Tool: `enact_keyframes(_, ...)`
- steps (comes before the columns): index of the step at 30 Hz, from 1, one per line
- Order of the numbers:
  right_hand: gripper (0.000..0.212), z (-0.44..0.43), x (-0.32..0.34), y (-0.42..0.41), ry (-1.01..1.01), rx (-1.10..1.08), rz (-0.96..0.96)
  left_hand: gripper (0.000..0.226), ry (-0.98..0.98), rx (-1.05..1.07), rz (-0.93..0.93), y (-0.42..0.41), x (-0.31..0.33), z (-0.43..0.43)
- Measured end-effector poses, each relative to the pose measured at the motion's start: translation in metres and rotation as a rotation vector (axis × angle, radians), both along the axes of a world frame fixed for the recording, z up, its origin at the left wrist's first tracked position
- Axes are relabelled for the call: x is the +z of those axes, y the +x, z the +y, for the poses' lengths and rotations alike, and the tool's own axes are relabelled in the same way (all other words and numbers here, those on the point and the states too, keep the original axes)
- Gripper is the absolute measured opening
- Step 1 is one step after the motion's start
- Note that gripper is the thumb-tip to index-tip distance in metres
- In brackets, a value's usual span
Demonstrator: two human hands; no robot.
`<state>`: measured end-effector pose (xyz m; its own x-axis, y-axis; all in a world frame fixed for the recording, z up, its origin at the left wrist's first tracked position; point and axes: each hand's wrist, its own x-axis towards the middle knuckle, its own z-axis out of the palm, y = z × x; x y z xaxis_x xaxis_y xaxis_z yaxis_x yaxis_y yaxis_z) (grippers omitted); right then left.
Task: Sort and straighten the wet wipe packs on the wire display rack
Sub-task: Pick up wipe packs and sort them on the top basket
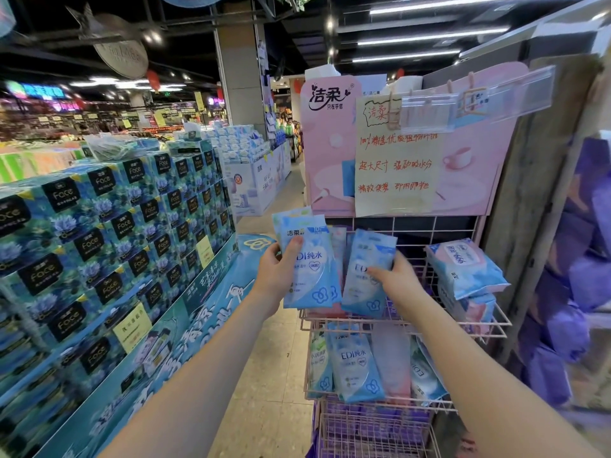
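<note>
A pink wire display rack (496, 320) stands in front of me with blue wet wipe packs on its shelves. My left hand (279, 276) grips a small stack of blue packs (310, 276) upright at the left end of the top shelf, thumb across the front. My right hand (396, 279) holds another blue pack (363, 276) beside it, fingers curled over its right edge. Larger blue-and-pink packs (466, 269) lie tilted at the shelf's right end. More blue packs (355, 365) stand on the shelf below.
A pink backboard with a handwritten yellow sign (393, 160) rises behind the rack. Stacked blue tissue boxes (109, 226) fill the left side. Purple packages (568, 285) hang at the right. A lower wire basket (373, 431) holds purple packs. The tiled aisle floor (271, 391) runs between.
</note>
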<state>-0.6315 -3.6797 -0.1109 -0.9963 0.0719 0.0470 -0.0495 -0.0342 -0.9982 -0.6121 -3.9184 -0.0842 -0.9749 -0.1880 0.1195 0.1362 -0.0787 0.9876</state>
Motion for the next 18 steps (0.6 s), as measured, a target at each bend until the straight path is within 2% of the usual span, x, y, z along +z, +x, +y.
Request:
enact_keyframes(3, 0.054, 0.003, -0.004, -0.004, 0.197, 0.190, -0.100, 0.028, 0.010, -0.005, 0.001, 0.001, 0.000, -0.002)
enact_keyframes(8, 0.064, 0.012, 0.005, 0.000, 0.370, 0.179, -0.103, 0.030, 0.020, -0.026, 0.021, 0.001, -0.002, 0.000)
enact_keyframes(10, 0.068, 0.010, 0.008, 0.007, 0.568, 0.082, -0.083, 0.031, 0.021, -0.035, 0.016, 0.001, -0.001, 0.005)
enact_keyframes(12, 0.066, 0.003, 0.015, 0.016, 0.778, -0.178, 0.026, 0.032, 0.012, -0.041, 0.002, 0.001, -0.001, 0.010)
enact_keyframes(13, 0.060, -0.002, 0.022, 0.022, 0.757, -0.271, 0.114, 0.031, 0.005, -0.045, 0.001, 0.001, -0.001, 0.014)
enact_keyframes(14, 0.055, -0.007, 0.030, 0.028, 0.639, -0.274, 0.178, 0.031, 0.010, -0.052, 0.007, 0.000, -0.001, 0.017)
enact_keyframes(16, 0.064, -0.018, 0.047, 0.043, 0.363, -0.042, 0.142, 0.033, 0.056, -0.071, 0.018, 0.000, 0.000, 0.024)
enact_keyframes(18, 0.072, -0.028, 0.055, 0.054, 0.410, 0.127, 0.115, 0.035, 0.099, -0.100, 0.006, 0.000, 0.001, 0.031)
